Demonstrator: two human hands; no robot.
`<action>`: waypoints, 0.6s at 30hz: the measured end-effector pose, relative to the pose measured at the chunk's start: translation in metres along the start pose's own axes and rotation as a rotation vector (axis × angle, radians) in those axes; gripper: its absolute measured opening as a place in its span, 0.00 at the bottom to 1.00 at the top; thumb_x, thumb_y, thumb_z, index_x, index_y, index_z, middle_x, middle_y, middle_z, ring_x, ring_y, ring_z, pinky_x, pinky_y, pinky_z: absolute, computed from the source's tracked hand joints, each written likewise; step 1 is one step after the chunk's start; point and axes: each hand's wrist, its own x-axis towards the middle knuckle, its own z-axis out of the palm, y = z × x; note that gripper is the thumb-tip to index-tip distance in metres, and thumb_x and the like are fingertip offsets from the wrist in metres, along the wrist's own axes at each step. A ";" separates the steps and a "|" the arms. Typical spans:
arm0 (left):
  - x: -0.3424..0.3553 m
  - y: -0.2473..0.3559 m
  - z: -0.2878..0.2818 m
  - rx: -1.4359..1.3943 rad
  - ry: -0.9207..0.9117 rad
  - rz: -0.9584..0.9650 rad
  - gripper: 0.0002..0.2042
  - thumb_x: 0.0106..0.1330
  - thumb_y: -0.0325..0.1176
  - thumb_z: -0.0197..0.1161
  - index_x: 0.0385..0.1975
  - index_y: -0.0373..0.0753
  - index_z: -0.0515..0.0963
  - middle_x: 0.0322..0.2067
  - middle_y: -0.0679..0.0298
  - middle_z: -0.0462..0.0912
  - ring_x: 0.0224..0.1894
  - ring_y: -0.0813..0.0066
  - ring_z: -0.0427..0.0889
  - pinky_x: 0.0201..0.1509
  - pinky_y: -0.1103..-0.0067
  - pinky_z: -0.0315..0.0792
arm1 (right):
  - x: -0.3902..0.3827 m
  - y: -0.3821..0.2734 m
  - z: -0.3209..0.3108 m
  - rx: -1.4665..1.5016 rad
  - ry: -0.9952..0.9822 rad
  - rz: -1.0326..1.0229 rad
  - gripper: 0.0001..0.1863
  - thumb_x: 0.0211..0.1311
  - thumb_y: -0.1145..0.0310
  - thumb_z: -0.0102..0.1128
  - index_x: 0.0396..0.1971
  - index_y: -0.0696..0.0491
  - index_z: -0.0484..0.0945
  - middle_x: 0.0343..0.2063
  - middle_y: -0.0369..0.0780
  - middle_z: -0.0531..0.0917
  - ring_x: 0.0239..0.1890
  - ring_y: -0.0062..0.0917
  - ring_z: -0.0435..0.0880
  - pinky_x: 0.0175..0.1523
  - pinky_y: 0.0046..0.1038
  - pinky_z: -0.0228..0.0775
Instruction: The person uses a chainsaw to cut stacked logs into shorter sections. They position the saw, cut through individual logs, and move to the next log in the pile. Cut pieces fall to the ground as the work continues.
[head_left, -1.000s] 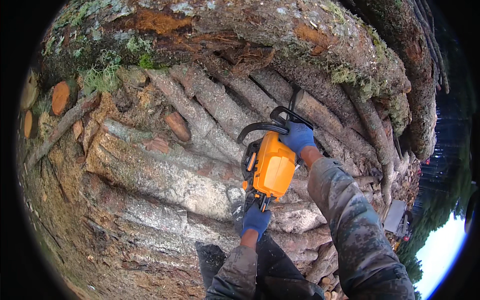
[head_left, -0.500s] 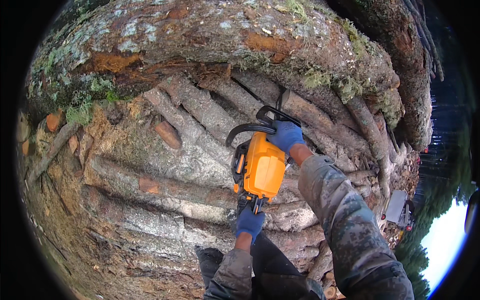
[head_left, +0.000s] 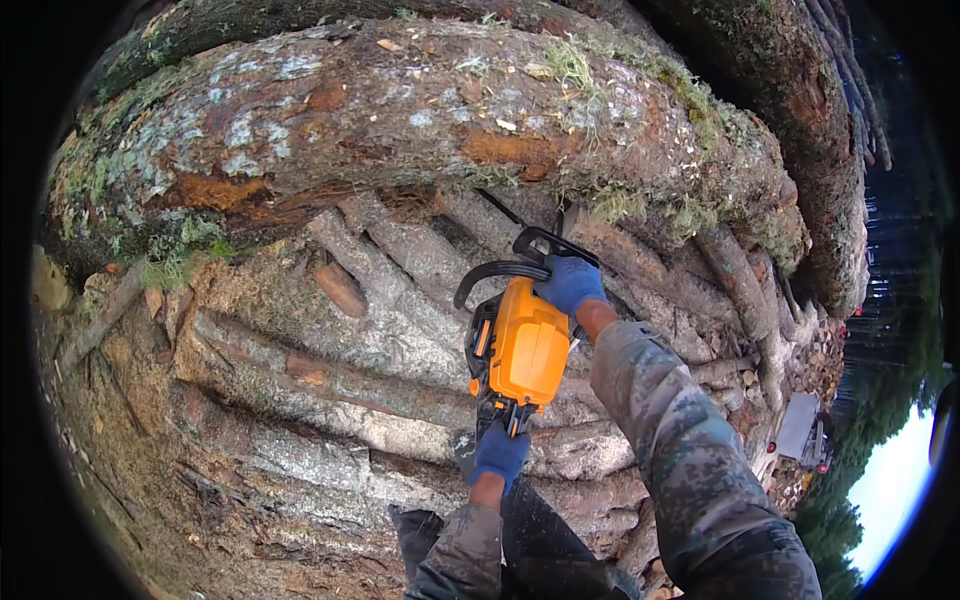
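An orange and black chainsaw [head_left: 530,355] is held out in front of me, over a layer of thinner logs. My right hand [head_left: 572,284], in a blue glove, is closed round its black front handle, just behind the hand guard. Lower down, my left hand [head_left: 499,455], also gloved in blue, is wrapped round the rear handle; its fingers are partly hidden. Beyond the saw lies a thick, mossy log [head_left: 400,130] with torn bark. The guide bar is hard to make out against the dark gaps between the logs, so I cannot tell whether it touches wood.
Thin logs [head_left: 400,390] lie side by side under the saw, dusted with pale sawdust. Another thick trunk [head_left: 790,110] rises at the upper right. Chips and bark cover the ground at left. A grey vehicle [head_left: 797,425] stands far off at right, near trees.
The thick log sits slightly lower in the view, and more of the wood behind it shows. Both hands keep their grip, and the chainsaw has shifted only a little.
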 end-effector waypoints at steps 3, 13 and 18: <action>0.004 -0.006 0.004 -0.040 0.048 0.050 0.23 0.57 0.45 0.71 0.47 0.35 0.83 0.41 0.42 0.87 0.48 0.39 0.85 0.52 0.56 0.78 | 0.006 -0.001 0.001 0.003 -0.005 -0.020 0.25 0.54 0.46 0.65 0.46 0.46 0.88 0.42 0.49 0.89 0.47 0.47 0.88 0.54 0.44 0.80; 0.004 0.000 -0.002 0.013 0.020 -0.016 0.24 0.57 0.44 0.70 0.51 0.37 0.82 0.44 0.41 0.87 0.50 0.37 0.85 0.54 0.54 0.78 | 0.005 -0.001 0.000 0.037 -0.076 0.014 0.26 0.54 0.47 0.65 0.47 0.48 0.88 0.44 0.50 0.89 0.48 0.47 0.88 0.55 0.44 0.80; 0.011 -0.012 0.004 0.047 0.045 -0.009 0.22 0.56 0.44 0.70 0.49 0.39 0.84 0.40 0.43 0.88 0.46 0.40 0.86 0.52 0.56 0.79 | 0.003 0.007 0.012 0.047 -0.034 0.020 0.25 0.54 0.47 0.65 0.47 0.48 0.87 0.43 0.50 0.89 0.48 0.47 0.88 0.55 0.44 0.80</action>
